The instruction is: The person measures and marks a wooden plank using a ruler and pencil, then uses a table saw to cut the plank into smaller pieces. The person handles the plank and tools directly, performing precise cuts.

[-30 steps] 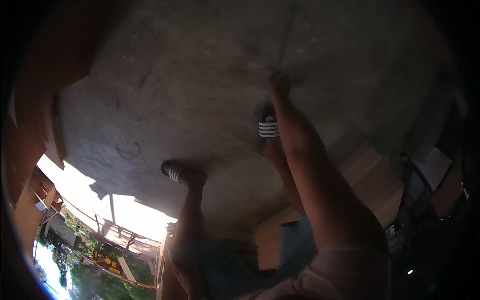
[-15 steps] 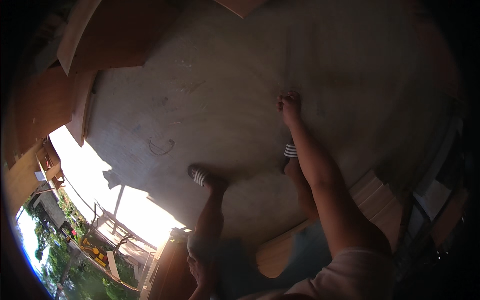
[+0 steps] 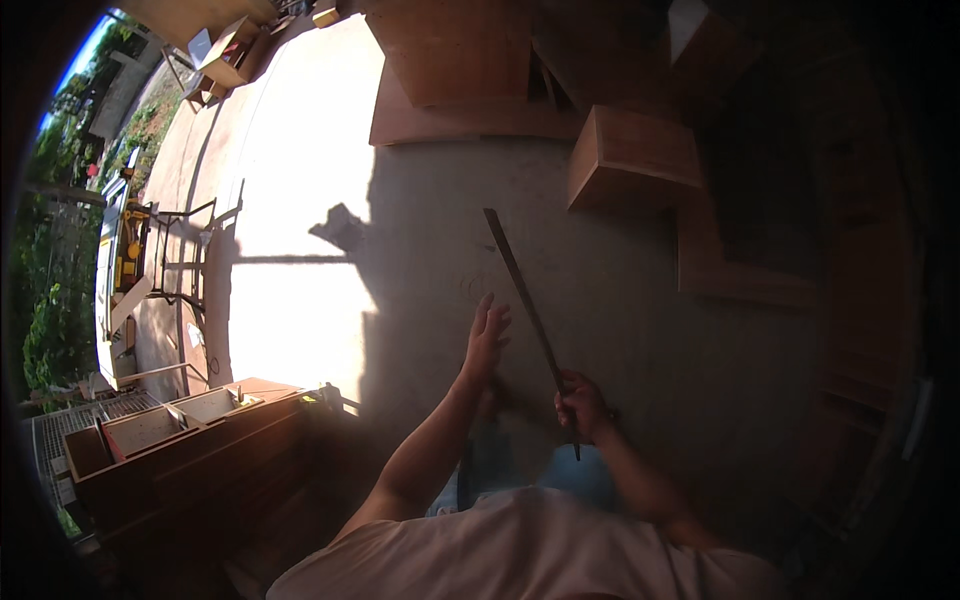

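Observation:
My right hand is closed round the lower part of a long, narrow, dark flat bar, which slants up and away to the left. My left hand is open, fingers extended, a short distance left of the bar and apparently not touching it. Beneath both hands lies the grey concrete floor; my blue-clad legs show partly below them.
At lower left stands a wooden compartmented cabinet. Plywood panels and a wooden box are ahead, with more boards at right. Leftward, a bright sunlit opening holds a yellow-and-black machine on a stand and greenery.
My view has swung toward the sunlit side. The bar, barely visible before in my right hand, now shows clearly at an angle, and my left hand has risen forward from beside my leg, fingers open.

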A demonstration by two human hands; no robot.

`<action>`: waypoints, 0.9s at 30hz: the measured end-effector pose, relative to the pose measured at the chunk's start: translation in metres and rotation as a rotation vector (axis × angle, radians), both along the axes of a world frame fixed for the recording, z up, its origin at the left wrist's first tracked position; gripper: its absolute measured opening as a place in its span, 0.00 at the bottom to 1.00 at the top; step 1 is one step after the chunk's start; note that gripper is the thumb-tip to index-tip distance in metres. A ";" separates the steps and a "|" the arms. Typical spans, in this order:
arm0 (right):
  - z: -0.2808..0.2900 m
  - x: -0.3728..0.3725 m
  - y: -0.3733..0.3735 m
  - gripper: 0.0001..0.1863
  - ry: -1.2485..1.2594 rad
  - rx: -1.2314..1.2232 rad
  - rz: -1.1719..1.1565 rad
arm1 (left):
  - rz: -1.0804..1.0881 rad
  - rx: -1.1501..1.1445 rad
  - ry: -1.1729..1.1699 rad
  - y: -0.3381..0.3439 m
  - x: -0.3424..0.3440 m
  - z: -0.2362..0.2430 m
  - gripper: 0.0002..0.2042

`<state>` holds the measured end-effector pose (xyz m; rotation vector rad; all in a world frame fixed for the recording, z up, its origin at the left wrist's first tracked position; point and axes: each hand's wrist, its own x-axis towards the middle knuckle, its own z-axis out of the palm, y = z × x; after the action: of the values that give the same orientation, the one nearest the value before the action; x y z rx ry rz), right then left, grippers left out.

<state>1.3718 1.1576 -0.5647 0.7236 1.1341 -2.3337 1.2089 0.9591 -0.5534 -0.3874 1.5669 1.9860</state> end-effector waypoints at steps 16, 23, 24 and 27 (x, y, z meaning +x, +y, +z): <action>0.259 -0.447 -0.229 0.16 1.499 1.238 0.189 | -0.400 -0.541 0.324 -0.243 -0.251 0.256 0.13; 0.254 -0.579 -0.271 0.05 1.553 1.085 0.345 | -0.274 -0.921 0.586 -0.274 -0.340 0.254 0.15; 0.257 -0.599 -0.278 0.04 1.574 1.067 0.356 | -0.240 -0.940 0.599 -0.277 -0.357 0.261 0.16; 0.267 -0.654 -0.299 0.03 1.689 1.011 0.427 | -0.138 -1.003 0.577 -0.290 -0.398 0.265 0.16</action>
<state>0.7180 0.8582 -0.2974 -1.5059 2.6879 -1.4529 0.8108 0.6689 -0.2879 -0.0499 2.8138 1.1012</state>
